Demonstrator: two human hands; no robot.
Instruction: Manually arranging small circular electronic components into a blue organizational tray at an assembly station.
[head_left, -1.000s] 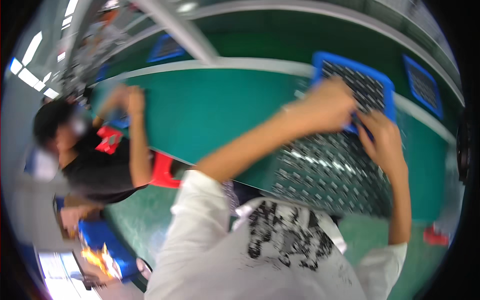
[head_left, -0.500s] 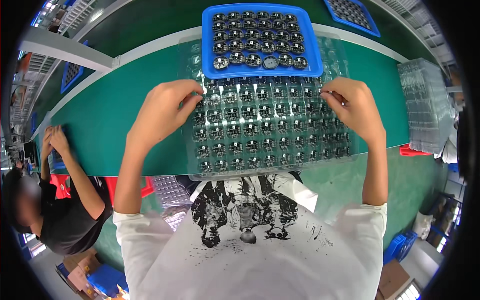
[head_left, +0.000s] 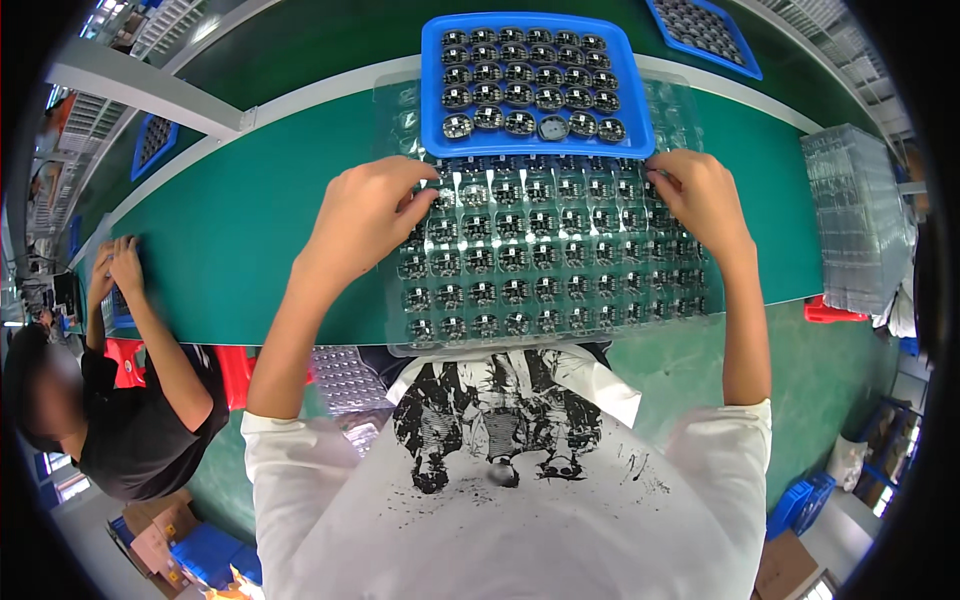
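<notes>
Head view shows both hands on a clear blister tray (head_left: pixel 545 255) of small round dark parts. Left hand (head_left: pixel 365 215) fingers (head_left: pixel 425 178) curl onto its far left edge, right hand (head_left: pixel 705 195) fingers (head_left: pixel 662 180) grip its far right edge. This tray lies on the green tabletop (head_left: pixel 240 230), its far end under a blue tray (head_left: pixel 535 75). At right stands a stack of clear trays (head_left: pixel 855 215).

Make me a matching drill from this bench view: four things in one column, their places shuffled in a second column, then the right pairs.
1. blue tray
2. clear blister tray
3. stack of clear trays
4. red stool

A. far right of the belt
B. under both hands
C. below the belt's near edge, left
D. far side, behind the hands

Pairs: 1-D, 2-B, 3-A, 4-C
</notes>
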